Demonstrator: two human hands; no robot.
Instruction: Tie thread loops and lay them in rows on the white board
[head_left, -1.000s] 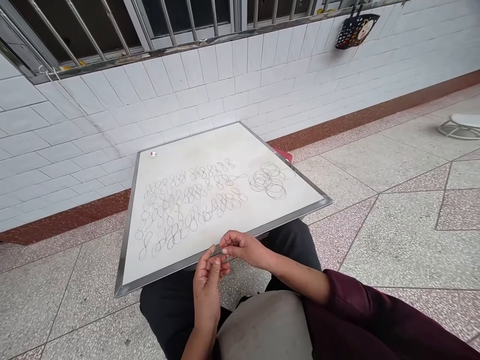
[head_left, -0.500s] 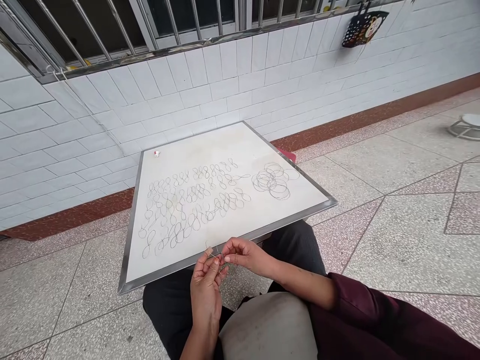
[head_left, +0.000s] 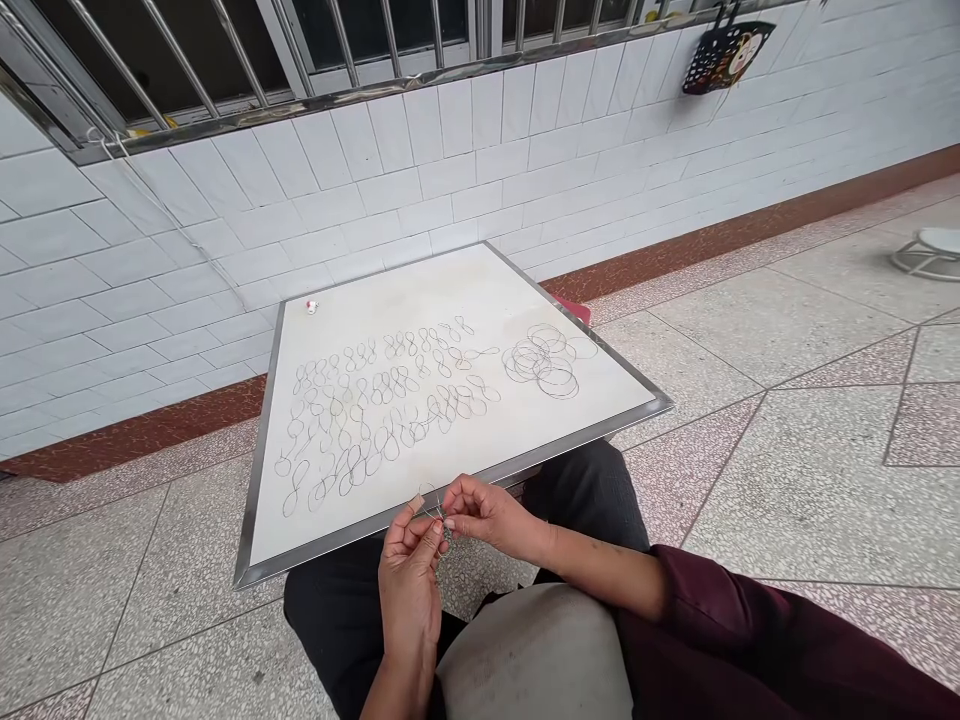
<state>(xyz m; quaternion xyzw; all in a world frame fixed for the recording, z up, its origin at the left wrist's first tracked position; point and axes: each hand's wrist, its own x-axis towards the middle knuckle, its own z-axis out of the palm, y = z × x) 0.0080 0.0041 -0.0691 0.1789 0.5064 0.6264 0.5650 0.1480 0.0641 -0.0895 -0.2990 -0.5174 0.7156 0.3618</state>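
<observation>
My left hand (head_left: 411, 570) is closed in a pinch on a thin wire (head_left: 430, 512), just off the table's near edge. A tan strip, like tape, wraps its index fingertip. My right hand (head_left: 495, 520) meets it from the right, its thumb and index finger pinching the same wire. Fine ends and a loop stick out around the fingertips; their exact shape is too small to make out. On the white table (head_left: 420, 290) lie rows of thin wire figure-eights (head_left: 390, 440). To their right is an overlapping pile of round wire loops (head_left: 551, 365).
A small white-and-red object (head_left: 312, 307) sits near the table's far left corner. The tiled wall (head_left: 390, 165) and barred window stand behind the table. A dark spotted bag (head_left: 724, 62) hangs at upper right. A round white stool (head_left: 934, 250) stands at far right.
The fingertips have drawn closer together, and the wire ends between them have shifted slightly. Both hands stay at the near edge. The loops on the table have not moved.
</observation>
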